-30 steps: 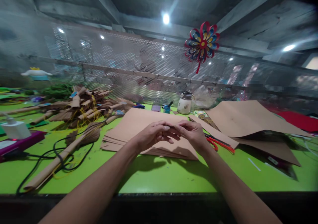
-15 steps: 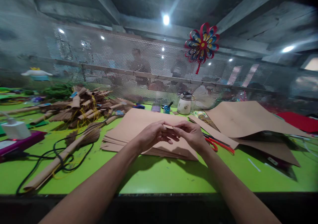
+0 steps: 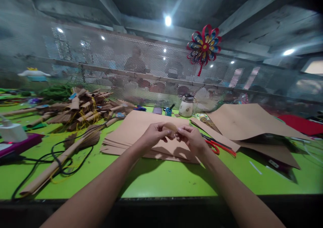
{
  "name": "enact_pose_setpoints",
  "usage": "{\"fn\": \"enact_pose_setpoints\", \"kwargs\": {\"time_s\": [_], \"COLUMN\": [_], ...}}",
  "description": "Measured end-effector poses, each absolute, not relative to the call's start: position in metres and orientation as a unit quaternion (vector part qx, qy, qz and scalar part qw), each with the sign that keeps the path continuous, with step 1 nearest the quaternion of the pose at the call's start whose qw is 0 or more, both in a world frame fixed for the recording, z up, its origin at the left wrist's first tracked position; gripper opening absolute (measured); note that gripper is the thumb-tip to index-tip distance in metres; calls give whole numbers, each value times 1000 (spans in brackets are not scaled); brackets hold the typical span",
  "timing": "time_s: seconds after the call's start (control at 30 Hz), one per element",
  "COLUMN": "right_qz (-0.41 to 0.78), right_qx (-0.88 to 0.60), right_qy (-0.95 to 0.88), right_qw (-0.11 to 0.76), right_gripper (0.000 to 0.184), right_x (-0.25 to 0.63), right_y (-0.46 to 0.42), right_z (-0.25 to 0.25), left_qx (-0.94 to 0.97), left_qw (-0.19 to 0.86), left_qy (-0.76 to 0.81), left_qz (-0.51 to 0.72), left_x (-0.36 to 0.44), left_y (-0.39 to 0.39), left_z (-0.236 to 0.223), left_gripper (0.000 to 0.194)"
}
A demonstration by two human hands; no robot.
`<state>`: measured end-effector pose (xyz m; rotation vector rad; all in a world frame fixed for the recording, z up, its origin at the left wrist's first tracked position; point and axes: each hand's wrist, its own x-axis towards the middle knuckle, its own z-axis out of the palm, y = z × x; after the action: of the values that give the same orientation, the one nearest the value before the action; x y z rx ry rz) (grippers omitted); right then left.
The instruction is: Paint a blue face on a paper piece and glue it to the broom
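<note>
My left hand (image 3: 154,135) and my right hand (image 3: 191,137) meet above a stack of brown paper sheets (image 3: 141,130) on the green table (image 3: 161,181). Both pinch the edge of the top brown sheet (image 3: 171,126), which curls up between the fingertips. Fingers of both hands are pressed together on that paper edge. Red-handled scissors (image 3: 222,147) lie just right of my right hand.
A heap of rolled brown paper cones with yellow string (image 3: 83,108) lies at the left, with a black cable (image 3: 63,157) and a long paper roll (image 3: 52,169). A large brown sheet (image 3: 252,122) lies at the right. A white jar (image 3: 187,106) stands by the mesh screen (image 3: 126,69); a paper pinwheel (image 3: 205,46) hangs above.
The fingertips have lifted and curled the edge of the top brown sheet, which now shows between both hands. The hands stay above the stack; the view shifted slightly.
</note>
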<state>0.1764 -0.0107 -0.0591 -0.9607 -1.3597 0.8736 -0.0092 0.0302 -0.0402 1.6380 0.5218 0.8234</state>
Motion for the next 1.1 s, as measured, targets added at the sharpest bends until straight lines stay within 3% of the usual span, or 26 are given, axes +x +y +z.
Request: {"fn": "enact_pose_setpoints", "kwargs": {"time_s": [0.17,0.33,0.77,1.1], "right_qz": [416,425,473,402], "right_qx": [-382,-389,-387,-408], "right_qy": [-549,-564,-585,-641], "right_qw": [616,591,533,512], "right_gripper": [30,29,27,25], "right_x": [176,175,173,173], "right_y": [-11,-12,-12,-12], "right_z": [-57,-59,-62,-65], "left_qx": [714,730,680,637], "left_qw": [588,579,576,593], "left_qy": [238,241,265,292], "left_qz": [294,271,370,396], "left_x": [-12,-12,-9,-6], "left_y": [37,35,49,44], "left_z": [-46,-45,-57,-52], "left_gripper": [31,28,26,31]}}
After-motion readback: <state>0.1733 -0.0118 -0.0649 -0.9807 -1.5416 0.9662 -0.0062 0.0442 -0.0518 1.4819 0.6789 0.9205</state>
